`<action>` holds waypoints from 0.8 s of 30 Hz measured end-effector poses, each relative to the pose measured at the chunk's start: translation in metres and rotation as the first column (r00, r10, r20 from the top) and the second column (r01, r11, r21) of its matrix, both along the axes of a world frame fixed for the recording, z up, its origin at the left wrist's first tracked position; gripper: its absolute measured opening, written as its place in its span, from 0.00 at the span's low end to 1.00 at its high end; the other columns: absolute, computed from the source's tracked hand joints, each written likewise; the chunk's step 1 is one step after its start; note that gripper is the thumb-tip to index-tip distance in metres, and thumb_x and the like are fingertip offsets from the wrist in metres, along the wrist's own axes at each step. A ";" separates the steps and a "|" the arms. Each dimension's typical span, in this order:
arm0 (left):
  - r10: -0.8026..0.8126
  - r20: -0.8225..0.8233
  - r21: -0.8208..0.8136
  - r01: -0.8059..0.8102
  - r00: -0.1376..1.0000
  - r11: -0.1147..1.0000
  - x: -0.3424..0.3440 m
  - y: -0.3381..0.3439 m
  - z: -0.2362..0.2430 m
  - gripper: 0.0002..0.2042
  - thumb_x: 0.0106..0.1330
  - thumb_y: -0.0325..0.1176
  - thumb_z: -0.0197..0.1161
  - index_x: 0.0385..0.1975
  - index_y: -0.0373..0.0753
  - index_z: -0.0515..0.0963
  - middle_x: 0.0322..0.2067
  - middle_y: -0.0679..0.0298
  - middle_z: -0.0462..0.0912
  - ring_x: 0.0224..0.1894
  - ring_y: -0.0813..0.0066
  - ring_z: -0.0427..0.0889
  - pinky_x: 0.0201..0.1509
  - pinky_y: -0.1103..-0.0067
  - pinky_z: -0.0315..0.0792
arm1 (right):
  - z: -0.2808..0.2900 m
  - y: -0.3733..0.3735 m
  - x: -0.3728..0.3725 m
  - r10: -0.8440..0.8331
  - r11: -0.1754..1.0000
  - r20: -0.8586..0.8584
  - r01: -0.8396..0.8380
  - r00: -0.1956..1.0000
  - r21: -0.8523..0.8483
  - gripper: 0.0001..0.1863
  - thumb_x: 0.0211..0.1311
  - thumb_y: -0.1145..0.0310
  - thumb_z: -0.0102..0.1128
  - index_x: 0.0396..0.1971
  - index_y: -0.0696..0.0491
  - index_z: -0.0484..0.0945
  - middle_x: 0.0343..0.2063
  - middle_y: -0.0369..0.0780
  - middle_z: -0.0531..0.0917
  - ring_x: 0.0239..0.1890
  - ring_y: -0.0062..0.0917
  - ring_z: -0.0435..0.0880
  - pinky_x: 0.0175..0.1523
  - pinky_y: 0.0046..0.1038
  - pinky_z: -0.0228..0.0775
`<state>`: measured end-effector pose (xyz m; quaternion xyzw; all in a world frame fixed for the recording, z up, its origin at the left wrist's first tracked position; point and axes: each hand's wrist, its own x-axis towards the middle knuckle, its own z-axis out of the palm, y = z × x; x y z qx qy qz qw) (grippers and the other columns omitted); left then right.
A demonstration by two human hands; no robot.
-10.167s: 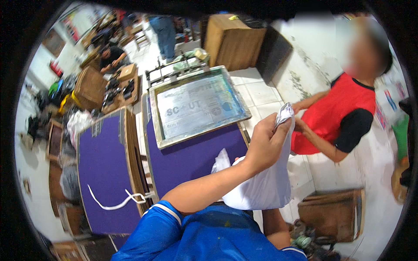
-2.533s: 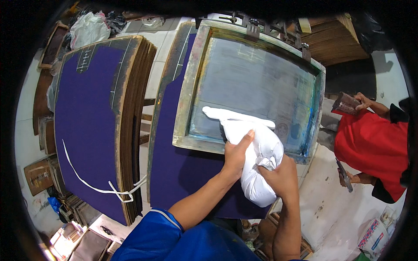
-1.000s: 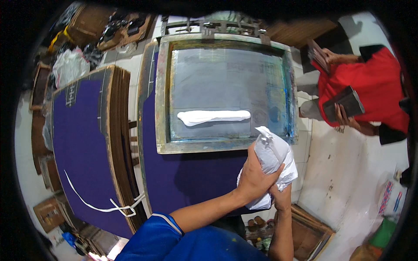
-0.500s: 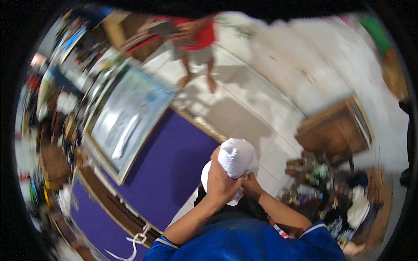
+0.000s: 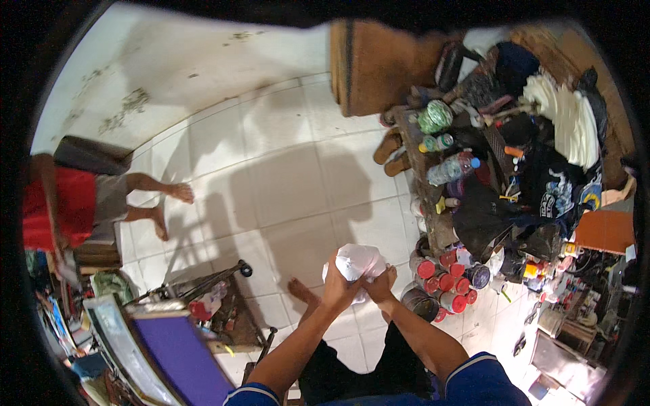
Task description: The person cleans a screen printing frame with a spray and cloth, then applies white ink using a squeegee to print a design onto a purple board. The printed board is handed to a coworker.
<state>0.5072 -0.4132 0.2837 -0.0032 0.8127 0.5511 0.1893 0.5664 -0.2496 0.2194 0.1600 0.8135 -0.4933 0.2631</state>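
A white, rounded bundle (image 5: 357, 260), like bunched cloth or a stuffed bag, is held up in front of my body. My left hand (image 5: 340, 287) wraps its near left side, with the fingers mostly behind it. From the right, my right hand (image 5: 381, 284) grips the bundle's lower edge with closed fingers, close against the left hand. Below both hands are white floor tiles and my black shorts (image 5: 365, 365).
To the right, a cluttered table (image 5: 433, 216) carries a plastic bottle (image 5: 452, 169), bags and white cloth (image 5: 565, 118). Red-lidded jars (image 5: 447, 281) stand beside it. A purple panel (image 5: 183, 358) lies lower left. A person in red (image 5: 61, 206) is at the left.
My view has swung to the right, so the purple panel now sits at the lower left and the cluttered table shows fully. Both hands still hold the white bundle.
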 end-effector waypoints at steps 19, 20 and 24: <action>-0.352 -0.526 -0.004 0.412 0.774 0.911 -0.016 0.254 -0.466 0.33 0.56 0.25 0.74 0.63 0.28 0.70 0.62 0.41 0.71 0.62 0.39 0.72 0.67 0.56 0.68 | -0.518 0.246 0.037 -0.601 0.700 0.041 0.550 0.798 -0.456 0.43 0.57 0.66 0.74 0.72 0.51 0.63 0.63 0.40 0.76 0.66 0.30 0.74 0.71 0.37 0.67; -0.379 -0.547 -0.029 0.436 0.747 0.900 -0.013 0.255 -0.479 0.34 0.55 0.25 0.74 0.64 0.28 0.68 0.62 0.41 0.71 0.61 0.39 0.73 0.67 0.56 0.68 | -0.531 0.244 0.042 -0.633 0.690 0.041 0.588 0.773 -0.421 0.44 0.56 0.66 0.75 0.72 0.51 0.63 0.63 0.40 0.76 0.66 0.30 0.74 0.71 0.38 0.67; -0.497 -0.510 -0.085 0.534 0.702 0.841 0.005 0.244 -0.514 0.38 0.58 0.29 0.76 0.67 0.29 0.64 0.61 0.43 0.72 0.63 0.39 0.72 0.69 0.56 0.66 | -0.551 0.241 0.065 -0.565 0.823 -0.097 0.568 0.819 -0.003 0.47 0.51 0.71 0.78 0.71 0.54 0.62 0.63 0.44 0.77 0.65 0.36 0.76 0.70 0.39 0.68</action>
